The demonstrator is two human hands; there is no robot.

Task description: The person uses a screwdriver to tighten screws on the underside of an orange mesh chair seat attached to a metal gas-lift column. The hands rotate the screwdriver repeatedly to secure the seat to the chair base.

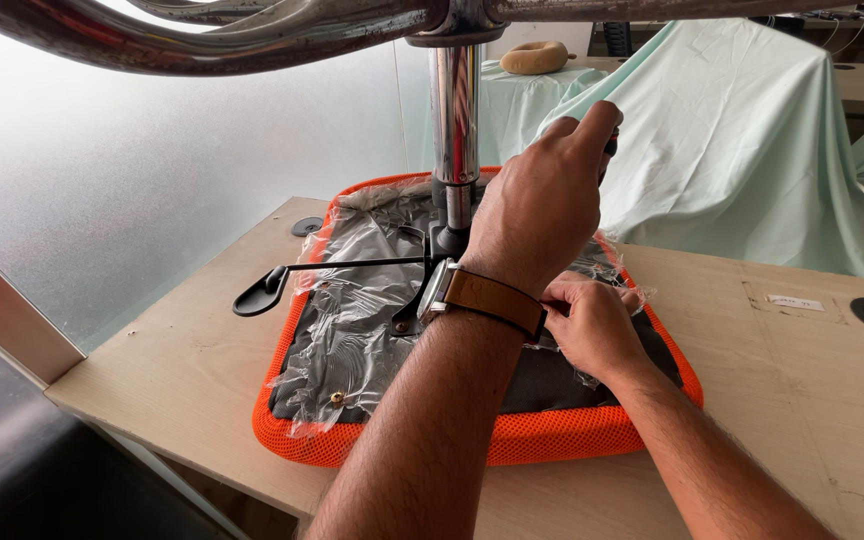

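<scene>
Upturned orange chair seat (402, 440) on the table (172, 360), both hands at its underside.

The left hand (542, 205) is closed around a dark tool whose tip it hides; the right hand (592, 325) pinches the loose plastic wrap (352, 330) near the seat's far edge. The tool could slip off whatever it turns and gouge the base or nick the right hand close below. The wrap could tear. The left forearm covers the seat's middle; the chrome column (455, 110) and legs are cut off above.

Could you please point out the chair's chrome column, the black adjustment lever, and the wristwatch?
chrome column (455, 120), head view, middle of the shiny shaft.
black adjustment lever (260, 291), head view, its flat paddle end.
wristwatch (490, 299), head view, brown strap.
</scene>
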